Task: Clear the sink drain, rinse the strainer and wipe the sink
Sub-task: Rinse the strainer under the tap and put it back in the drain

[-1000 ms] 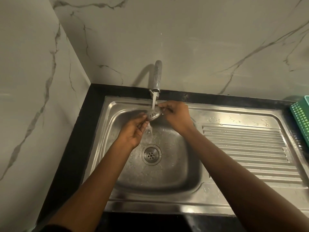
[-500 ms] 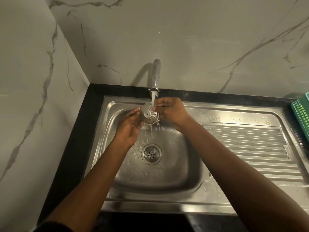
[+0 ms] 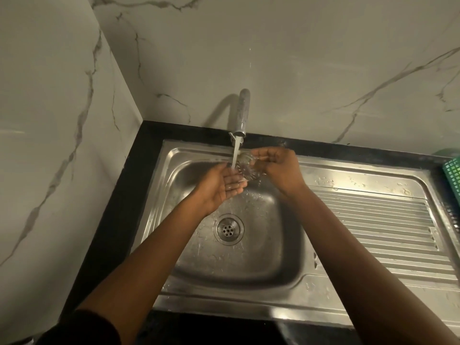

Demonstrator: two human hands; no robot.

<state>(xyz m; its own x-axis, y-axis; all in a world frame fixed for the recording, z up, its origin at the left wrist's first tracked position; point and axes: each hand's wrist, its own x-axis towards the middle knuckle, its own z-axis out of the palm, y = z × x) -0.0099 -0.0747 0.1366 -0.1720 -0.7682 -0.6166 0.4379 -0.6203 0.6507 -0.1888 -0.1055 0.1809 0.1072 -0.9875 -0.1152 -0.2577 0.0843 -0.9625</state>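
**sinkguy:** So the small round perforated metal strainer point(image 3: 245, 161) is up under the chrome tap spout point(image 3: 242, 113), right beside the running water stream point(image 3: 235, 155), above the back of the stainless steel sink basin point(image 3: 281, 245). The right hand point(image 3: 278, 168) has it pinched at the edge with its fingers curled around it. It's blurry and wet, so I can't make out which way it's tilted.

**drainfan:** And the other hand?

**sinkguy:** The left hand point(image 3: 220, 186) is flat and open, palm up, cupped just below the strainer with water splashing onto it. Both forearms reach in from the bottom over the front rim. Half a second ago that left hand was turned in with its fingers on the strainer; now it has let go and dropped underneath.

**drainfan:** Any brand or writing?

**sinkguy:** Nothing I can read. The round drain opening point(image 3: 228, 229) sits bare in the basin floor, the ribbed steel draining board point(image 3: 378, 220) is off to the right, and a green plastic mesh basket point(image 3: 453, 178) pokes in at the far right edge.
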